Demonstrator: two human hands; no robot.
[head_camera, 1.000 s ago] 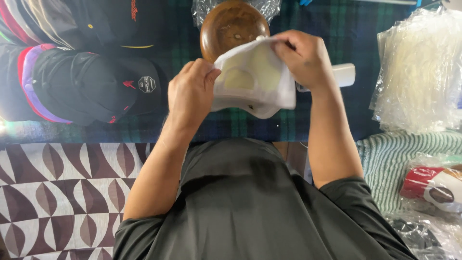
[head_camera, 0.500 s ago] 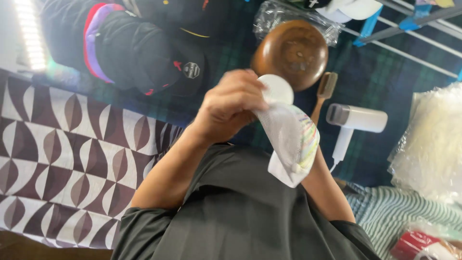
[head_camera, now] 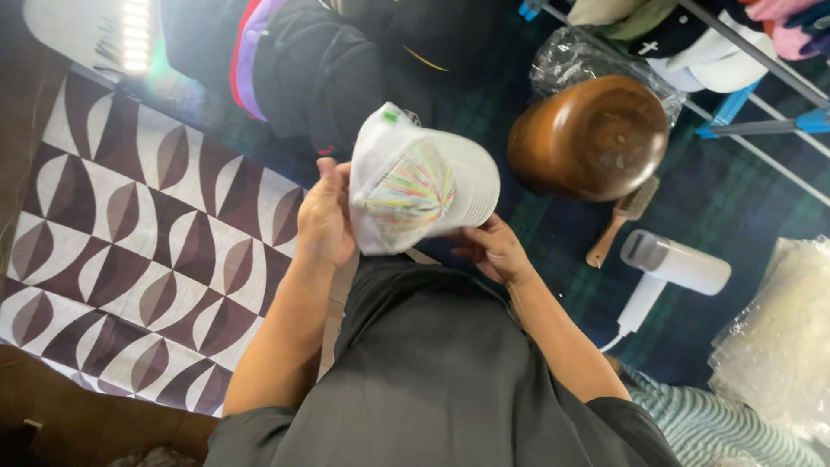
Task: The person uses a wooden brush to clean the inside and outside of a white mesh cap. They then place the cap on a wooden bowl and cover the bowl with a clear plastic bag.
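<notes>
I hold a white cap with a multicoloured striped front panel in front of my chest. My left hand grips its left side, fingers wrapped around the edge. From below, my right hand holds the cap's lower right edge near the brim. The cap's front panel faces the camera and its brim points right.
A brown wooden dome-shaped head form stands on the dark plaid cloth, with a wooden brush and a white handheld steamer beside it. Dark caps are piled at the back. Clear plastic bags lie right. A patterned floor lies left.
The cap has been turned so its striped front faces up, and it has moved left of the wooden form. My right hand has come back onto it from below. The view shifted.
</notes>
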